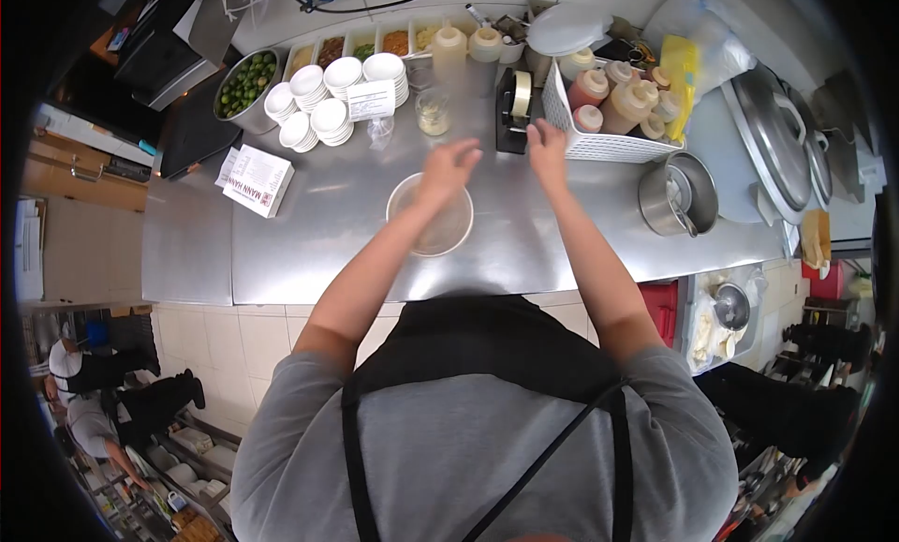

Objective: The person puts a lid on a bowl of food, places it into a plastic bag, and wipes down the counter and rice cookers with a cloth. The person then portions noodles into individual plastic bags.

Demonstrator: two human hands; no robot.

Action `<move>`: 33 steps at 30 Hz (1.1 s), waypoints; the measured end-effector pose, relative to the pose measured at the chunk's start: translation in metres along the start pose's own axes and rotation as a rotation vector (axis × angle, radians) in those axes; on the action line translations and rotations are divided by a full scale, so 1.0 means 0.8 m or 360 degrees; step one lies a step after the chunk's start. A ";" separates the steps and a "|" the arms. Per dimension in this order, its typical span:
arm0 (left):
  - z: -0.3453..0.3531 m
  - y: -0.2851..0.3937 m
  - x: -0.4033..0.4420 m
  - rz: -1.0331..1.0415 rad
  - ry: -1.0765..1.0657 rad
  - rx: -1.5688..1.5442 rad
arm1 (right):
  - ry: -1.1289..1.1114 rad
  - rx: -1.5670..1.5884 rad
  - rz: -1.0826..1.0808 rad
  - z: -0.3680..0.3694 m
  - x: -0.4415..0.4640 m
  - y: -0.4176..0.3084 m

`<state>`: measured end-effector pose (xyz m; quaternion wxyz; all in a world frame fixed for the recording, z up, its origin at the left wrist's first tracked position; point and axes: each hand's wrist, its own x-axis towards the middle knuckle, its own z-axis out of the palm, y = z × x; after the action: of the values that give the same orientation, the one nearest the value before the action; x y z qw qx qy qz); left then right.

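My left hand [453, 170] is over the upper edge of a round, pale bowl [457, 225], its fingers slightly bent and a little apart, with nothing visible in them. My right hand [547, 152] reaches up beside the black tape dispenser [511, 137], just to the right of its lower end. The fingers of that hand are apart, and no held thing shows. A roll of pale tape [522, 94] sits in the dispenser. Beyond my left hand stands a small glass jar [433, 113] with pale contents.
Stacked white cups [331, 117], a pot of green limes [245, 88] and a white box [257, 180] are at left. A white basket [613, 148] of sauce bottles and a metal pot [660, 205] are at right. People [154, 401] are in the background.
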<state>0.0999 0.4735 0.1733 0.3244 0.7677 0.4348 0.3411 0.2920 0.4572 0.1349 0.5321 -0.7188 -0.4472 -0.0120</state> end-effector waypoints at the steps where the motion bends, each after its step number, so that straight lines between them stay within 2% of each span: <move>1: 0.028 0.008 0.007 -0.0249 -0.0251 -0.0373 | -0.0344 0.0193 0.0289 0.014 0.013 0.016; 2: 0.051 0.012 0.016 -0.0519 -0.0405 -0.0671 | -0.0691 0.0391 0.0579 0.021 0.022 0.024; 3: 0.070 0.010 0.027 -0.0791 -0.0561 -0.0962 | -0.0674 0.0394 0.0578 0.019 0.028 0.020; 4: 0.092 -0.004 0.038 -0.0776 -0.0573 -0.0957 | -0.0725 0.0625 0.0852 0.017 0.036 0.011; 5: 0.116 -0.025 0.051 -0.0927 -0.0580 -0.1193 | -0.0773 0.0858 0.1122 0.014 0.042 -0.001; 6: 0.132 -0.038 0.060 -0.1080 -0.0588 -0.1430 | -0.0617 0.0887 0.1114 0.008 0.036 -0.012; 8: 0.141 -0.050 0.069 -0.1002 -0.0633 -0.1504 | -0.0762 0.0927 0.0920 -0.049 0.018 -0.061; 10: 0.134 -0.049 0.066 -0.0951 -0.0668 -0.1581 | -0.0795 0.1056 0.0836 -0.098 -0.040 -0.071; 12: 0.107 -0.020 0.069 -0.1316 -0.0621 -0.1604 | -0.0940 0.0962 0.0967 -0.162 -0.100 -0.106; 13: 0.107 -0.013 0.072 -0.1312 -0.0624 -0.1609 | -0.1031 0.0838 0.0687 -0.179 -0.135 -0.096; 14: 0.109 -0.006 0.072 -0.1255 -0.0559 -0.1365 | -0.1116 0.0710 0.0408 -0.190 -0.163 -0.083; 15: 0.110 -0.002 0.072 -0.1197 -0.0494 -0.1120 | -0.1117 0.0706 0.0410 -0.199 -0.174 -0.087; 16: 0.108 0.002 0.075 -0.1196 -0.0494 -0.1122 | -0.1147 0.0710 0.0562 -0.206 -0.181 -0.090; 17: 0.106 0.006 0.080 -0.0881 -0.0509 -0.0381 | -0.1176 0.0713 0.0714 -0.209 -0.185 -0.092; 18: 0.103 0.009 0.081 -0.0541 -0.0501 0.0352 | -0.1080 0.0577 0.0616 -0.208 -0.179 -0.087; 19: 0.098 0.012 0.079 -0.0539 -0.0497 0.0355 | -0.1079 0.0581 0.0612 -0.208 -0.173 -0.084; 21: 0.085 0.017 0.072 -0.0274 -0.0144 0.0628 | -0.1049 0.0607 0.0570 -0.210 -0.160 -0.085; 23: 0.038 0.014 0.072 -0.0313 -0.0059 -0.0148 | -0.1093 0.0627 0.0613 -0.211 -0.149 -0.100; 25: -0.030 0.002 0.058 -0.0555 0.0018 -0.0828 | -0.1275 0.0547 0.0525 -0.204 -0.149 -0.106; 27: -0.095 0.003 0.014 -0.0738 0.0204 -0.0950 | -0.1449 0.0605 0.0621 -0.180 -0.152 -0.108; 28: -0.112 -0.020 -0.006 -0.0831 0.0316 -0.0934 | -0.1602 0.0649 0.0705 -0.164 -0.152 -0.107; 29: -0.119 -0.048 -0.022 -0.0913 0.0430 -0.0919 | -0.1609 0.0658 0.0693 -0.147 -0.153 -0.100; 31: -0.113 -0.097 -0.051 -0.1013 0.0448 -0.0837 | -0.1923 0.0364 0.0325 -0.108 -0.163 -0.075; 33: -0.100 -0.123 -0.071 -0.1112 0.0468 -0.0759 | -0.2002 0.0311 0.0273 -0.067 -0.165 -0.050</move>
<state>-0.0312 0.4795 0.1258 0.5228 0.4220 0.6187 0.4072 0.2113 0.3339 0.1232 0.2303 -0.5699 -0.6139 0.4952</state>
